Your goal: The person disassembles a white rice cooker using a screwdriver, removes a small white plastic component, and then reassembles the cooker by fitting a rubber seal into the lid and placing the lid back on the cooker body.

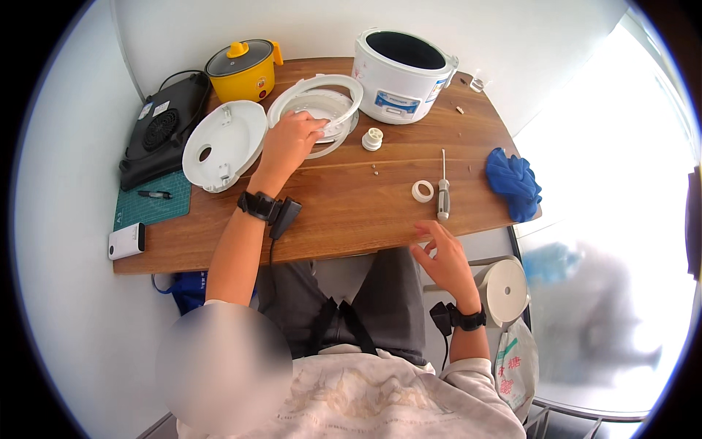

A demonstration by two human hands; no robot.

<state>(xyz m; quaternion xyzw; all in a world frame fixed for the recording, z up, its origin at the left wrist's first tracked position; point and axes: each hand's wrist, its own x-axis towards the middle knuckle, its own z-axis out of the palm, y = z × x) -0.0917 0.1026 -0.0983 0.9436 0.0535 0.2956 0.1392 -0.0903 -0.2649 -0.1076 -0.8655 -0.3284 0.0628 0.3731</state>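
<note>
Where the wooden surface (329,219) meets the wall at its left end, a white rectangular device (126,241) lies at the near corner, beside a green cutting mat (150,208) that carries a black pen (155,194). Behind the mat sits a black flat appliance (162,128) with a round fan grille. A yellow electric pot (245,69) with a glass lid stands at the back edge.

In front of the yellow pot, a white round lid cover (219,143) lies flat. Just right of it lies the white inner lid assembly (322,102), a ring-framed disc with a loose ring under its near edge. The left hand (289,143) rests on the near edge of this assembly, fingers curled down onto it in a loose grip.

To the right, a small white ribbed cap (373,138) stands near the assembly. Behind it stands the white rice cooker body (402,73), its pot cavity open. Further right, a white tape roll (422,191) lies just beside a screwdriver (442,190) with a grey handle. Tiny screws lie scattered between these parts.

The right hand (446,260) hovers at the near edge of the surface, below the screwdriver, fingers spread and holding nothing. A blue cloth (515,183) lies bunched at the right end.
</note>
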